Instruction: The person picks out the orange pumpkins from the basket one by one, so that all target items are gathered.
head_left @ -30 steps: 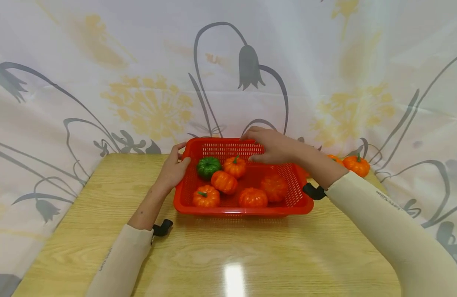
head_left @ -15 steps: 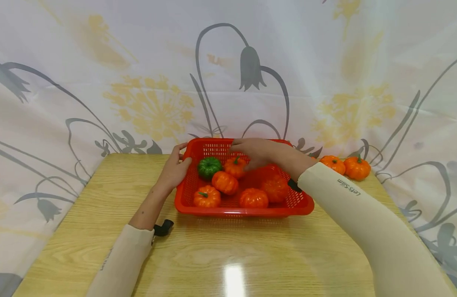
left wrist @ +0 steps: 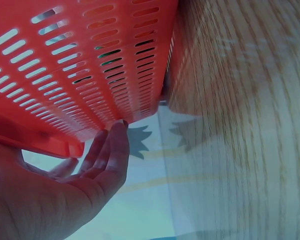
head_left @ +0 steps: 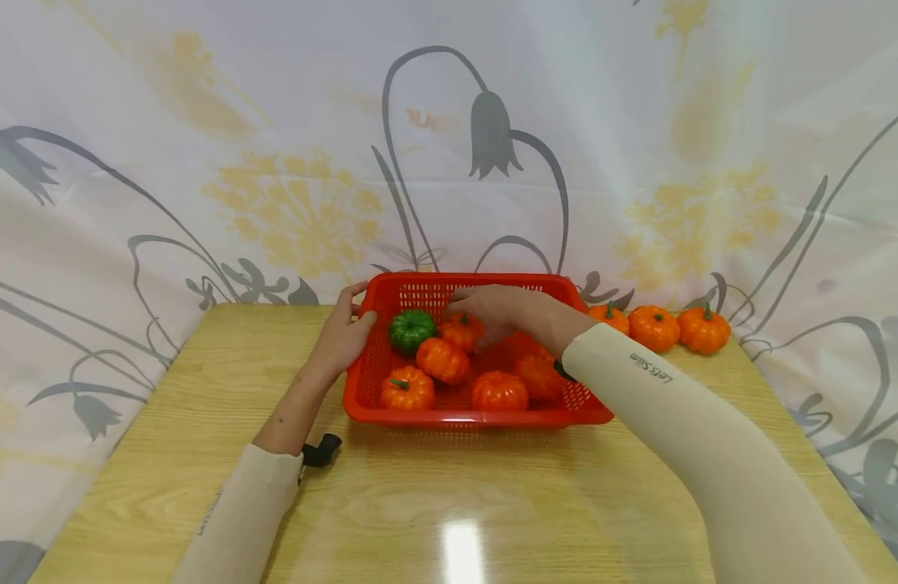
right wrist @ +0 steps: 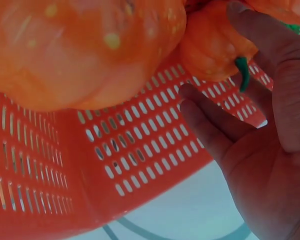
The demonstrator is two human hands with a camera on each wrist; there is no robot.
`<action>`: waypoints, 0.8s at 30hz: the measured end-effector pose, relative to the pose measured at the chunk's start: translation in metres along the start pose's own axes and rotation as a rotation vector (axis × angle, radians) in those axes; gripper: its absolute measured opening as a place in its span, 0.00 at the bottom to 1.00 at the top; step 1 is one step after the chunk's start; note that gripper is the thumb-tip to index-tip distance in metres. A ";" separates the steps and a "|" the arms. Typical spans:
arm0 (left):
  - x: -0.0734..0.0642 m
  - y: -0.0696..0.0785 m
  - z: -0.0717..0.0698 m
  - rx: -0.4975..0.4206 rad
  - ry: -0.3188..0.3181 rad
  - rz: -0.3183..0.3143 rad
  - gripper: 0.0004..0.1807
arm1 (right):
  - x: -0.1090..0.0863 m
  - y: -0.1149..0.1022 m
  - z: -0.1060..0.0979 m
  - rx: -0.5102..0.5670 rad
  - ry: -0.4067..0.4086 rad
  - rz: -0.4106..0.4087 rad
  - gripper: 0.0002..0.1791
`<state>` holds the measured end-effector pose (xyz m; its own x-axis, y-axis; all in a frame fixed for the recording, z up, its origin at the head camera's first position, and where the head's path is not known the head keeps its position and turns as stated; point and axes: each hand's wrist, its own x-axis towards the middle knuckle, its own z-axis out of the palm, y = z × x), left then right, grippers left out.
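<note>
A red plastic basket (head_left: 485,417) with slotted walls stands on the table, holding several small orange pumpkins and one green pumpkin (head_left: 412,332). My left hand (head_left: 345,337) grips the basket's left rim, thumb on top; in the left wrist view its fingers (left wrist: 117,150) reach under the rim along the outer wall. My right hand (head_left: 496,312) is down inside the basket at the back, thumb and fingers around an orange pumpkin (head_left: 460,334). In the right wrist view the thumb overlaps that green-stemmed pumpkin (right wrist: 212,45), with fingers on its other side.
Three orange pumpkins stand in a row behind the right forearm, among them a middle pumpkin (head_left: 654,328). Other orange pumpkins lie in the basket, including one at the front left (head_left: 408,391). A flower-patterned curtain (head_left: 302,122) hangs behind the wooden table (head_left: 390,503).
My right hand has moved left and down into the basket, from above the back rim to around the orange pumpkin. The left hand has stayed on the rim.
</note>
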<state>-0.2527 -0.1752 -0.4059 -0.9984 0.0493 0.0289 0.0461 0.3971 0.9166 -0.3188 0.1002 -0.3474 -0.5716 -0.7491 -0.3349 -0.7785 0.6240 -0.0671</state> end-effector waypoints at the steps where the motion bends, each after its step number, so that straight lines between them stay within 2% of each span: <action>1: 0.000 0.000 -0.001 -0.001 0.000 0.000 0.33 | 0.001 0.000 0.001 -0.002 0.000 -0.003 0.41; 6: 0.000 0.001 -0.001 0.001 0.002 0.002 0.33 | 0.002 -0.002 0.002 0.000 0.006 -0.023 0.39; 10: -0.001 0.001 0.000 -0.004 -0.002 0.000 0.33 | 0.004 -0.001 0.005 0.006 0.045 -0.054 0.35; 13: 0.000 0.001 -0.001 -0.010 -0.007 -0.004 0.33 | 0.006 -0.002 0.007 0.005 0.061 -0.047 0.33; 18: 0.000 0.001 -0.001 -0.017 -0.012 -0.002 0.33 | 0.008 -0.004 0.007 -0.003 0.051 -0.023 0.35; 24: -0.001 0.004 0.000 -0.022 -0.013 -0.002 0.33 | 0.007 -0.004 0.005 -0.004 0.037 -0.042 0.35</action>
<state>-0.2511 -0.1742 -0.4026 -0.9979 0.0601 0.0223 0.0434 0.3765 0.9254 -0.3177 0.0937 -0.3544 -0.5476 -0.7822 -0.2971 -0.8028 0.5912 -0.0769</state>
